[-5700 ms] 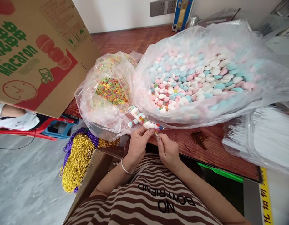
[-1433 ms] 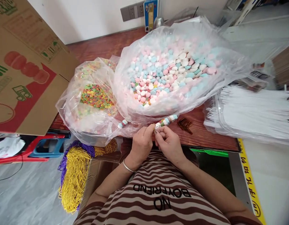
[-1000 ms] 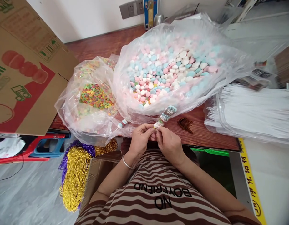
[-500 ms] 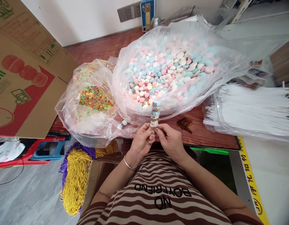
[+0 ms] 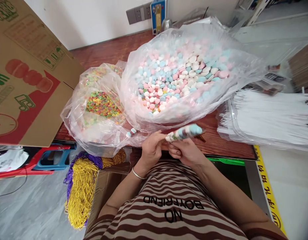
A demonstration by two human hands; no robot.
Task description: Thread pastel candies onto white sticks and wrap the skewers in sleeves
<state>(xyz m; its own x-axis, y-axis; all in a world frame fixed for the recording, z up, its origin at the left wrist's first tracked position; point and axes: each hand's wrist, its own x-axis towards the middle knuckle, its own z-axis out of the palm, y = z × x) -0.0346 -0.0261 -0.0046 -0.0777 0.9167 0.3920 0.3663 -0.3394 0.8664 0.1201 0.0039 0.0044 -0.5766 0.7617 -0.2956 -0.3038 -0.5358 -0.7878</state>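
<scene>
A small clear packet of pastel candies (image 5: 184, 132) lies on its side in the air at the table's front edge, its far end pointing right and smeared by motion. My left hand (image 5: 152, 149) pinches the packet's narrow left end. Beneath the packet is my right hand (image 5: 186, 151), its fingers curled against the underside near that same end. Beyond the hands sits a large open plastic bag of pink, blue and white candies (image 5: 169, 83). To its left is a bag of small multicoloured rings (image 5: 103, 104).
Brown twist ties (image 5: 201, 137) lie just behind the packet. White sticks in plastic (image 5: 271, 115) are at the right, a large cardboard box (image 5: 26, 76) at the left. Gold and purple bead strings (image 5: 82, 190) hang below the table's left front. Two loose candies (image 5: 131, 132) rest near the bags.
The packet has tipped from upright to pointing right. My right hand has shifted slightly right and down, and my left hand stays close to where it was.
</scene>
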